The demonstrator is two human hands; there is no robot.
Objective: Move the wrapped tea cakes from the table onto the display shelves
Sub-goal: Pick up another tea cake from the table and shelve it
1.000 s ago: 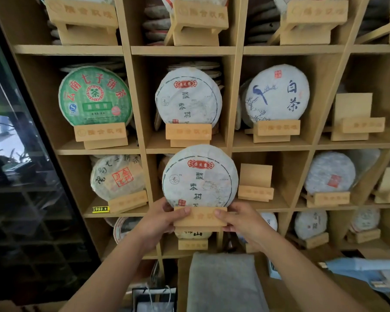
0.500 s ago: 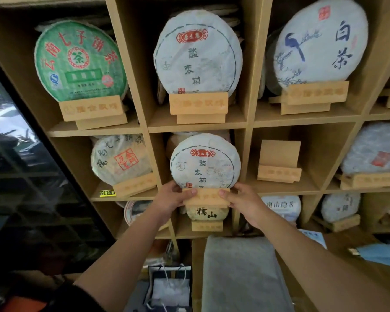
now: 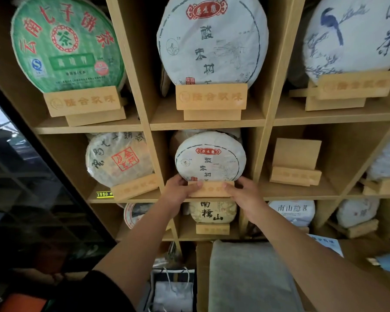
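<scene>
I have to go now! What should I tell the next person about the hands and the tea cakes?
Left hand and right hand each grip an end of the wooden stand carrying the white tea cake, at the front edge of the middle cubby.
Done: cake stands upright on its stand.
Left: push it in and let go. The stand to the right holds no cake.

Your left hand (image 3: 178,190) and right hand (image 3: 241,192) cover both ends of the wooden stand (image 3: 211,189), whose carved text is blurred. The stand hides the lower edge of the tea cake (image 3: 209,161). The frame's right edge crops the bird-print cake (image 3: 351,37).
</scene>
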